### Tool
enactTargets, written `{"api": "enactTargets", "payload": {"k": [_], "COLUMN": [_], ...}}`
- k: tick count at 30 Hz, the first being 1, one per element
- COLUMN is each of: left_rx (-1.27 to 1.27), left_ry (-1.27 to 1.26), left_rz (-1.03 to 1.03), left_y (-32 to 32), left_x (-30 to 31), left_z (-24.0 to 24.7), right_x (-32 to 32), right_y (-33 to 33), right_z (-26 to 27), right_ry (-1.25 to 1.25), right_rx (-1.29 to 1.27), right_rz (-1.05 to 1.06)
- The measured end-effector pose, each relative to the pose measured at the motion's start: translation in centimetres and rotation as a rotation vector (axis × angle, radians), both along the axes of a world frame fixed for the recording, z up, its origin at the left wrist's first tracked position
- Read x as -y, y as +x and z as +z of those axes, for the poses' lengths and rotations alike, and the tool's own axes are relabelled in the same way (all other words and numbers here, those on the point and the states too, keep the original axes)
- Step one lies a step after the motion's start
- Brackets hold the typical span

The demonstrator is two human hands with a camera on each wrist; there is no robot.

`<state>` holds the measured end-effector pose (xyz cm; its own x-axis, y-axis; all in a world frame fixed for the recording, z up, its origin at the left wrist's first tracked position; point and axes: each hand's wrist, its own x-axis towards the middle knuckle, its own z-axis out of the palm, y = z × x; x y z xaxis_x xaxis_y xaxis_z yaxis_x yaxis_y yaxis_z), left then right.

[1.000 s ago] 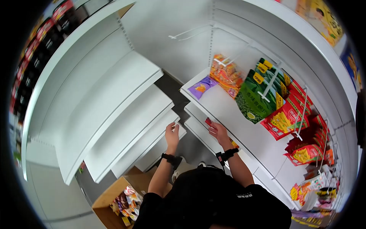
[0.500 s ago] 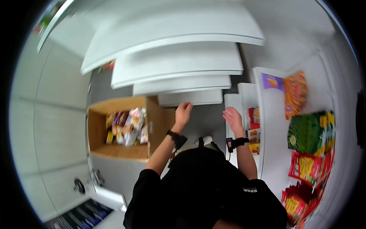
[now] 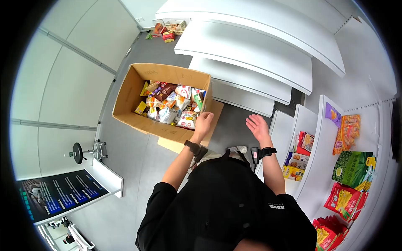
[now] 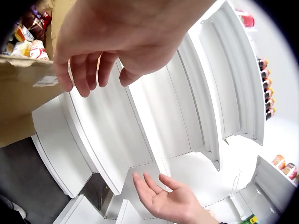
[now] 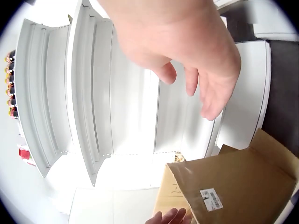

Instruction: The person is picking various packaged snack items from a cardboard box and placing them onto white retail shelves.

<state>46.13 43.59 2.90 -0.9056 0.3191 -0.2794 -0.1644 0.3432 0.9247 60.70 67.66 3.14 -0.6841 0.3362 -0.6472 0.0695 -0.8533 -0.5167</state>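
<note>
Many snack packets (image 3: 168, 115) are lying heaped inside the cardboard box (image 3: 167, 72), which is standing toward 10 o'clock in the head view. The left hand (image 3: 204, 122) is hovering near the centre, just beside the box wall; whether it is touching, I cannot tell. The right hand (image 3: 257, 126) is hanging at 3 o'clock, its fingers staying apart and holding nothing. White shelves (image 3: 247, 44) are rising at 1 o'clock, and a shoe (image 3: 238, 149) is resting at 4 o'clock.

In the left wrist view, the left hand's fingers are bending loosely, with gaps between them, gripping nothing; the box is showing toward 10 o'clock.

In the right wrist view, the right hand's fingers are curving slightly, some lying together, also without anything; the box is standing toward 5 o'clock.

In my judgement, a low reach could be knocking the left hand against the box edge. Since the packets are overlapping, pulling one could be dragging others out. A careless step could be catching the cardboard piece (image 3: 217, 112) beside the box.
</note>
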Motion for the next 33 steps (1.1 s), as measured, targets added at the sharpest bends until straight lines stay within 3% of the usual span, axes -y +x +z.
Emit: {"api": "enactTargets", "payload": {"k": [2,7,10,14,22,33], "left_rx": [0.117,0.213,0.43,0.597,0.806,0.907], "left_ry": [0.078,0.0,-0.003,0.346,0.319,0.025], "left_rz": [0.036,0.062,0.072,0.145,0.229,0.228], "left_y": [-0.2,-1.1,-1.6,-2.2,-4.1,-10.0], "left_x": [3.3,12.0,16.2,19.7,19.2,13.7], "left_z": [-0.4,-1.6,-2.3,-4.3,-7.4,-0.6], "right_x": [2.8,9.4,12.3,14.7,16.5,12.7], "right_y": [-1.0,-3.6,-4.7,-6.3,-9.6,-19.4], "right_z": [-0.2,0.2,1.1,1.5,2.8,1.0], "right_ry": [-0.037,-0.108,-0.088,-0.065,-0.09,-0.034], "right_rx": [-0.001,0.002,-0.013,0.011,0.077,0.106], "right_rz": [0.004,0.069,0.115,0.161,0.166,0.304]}}
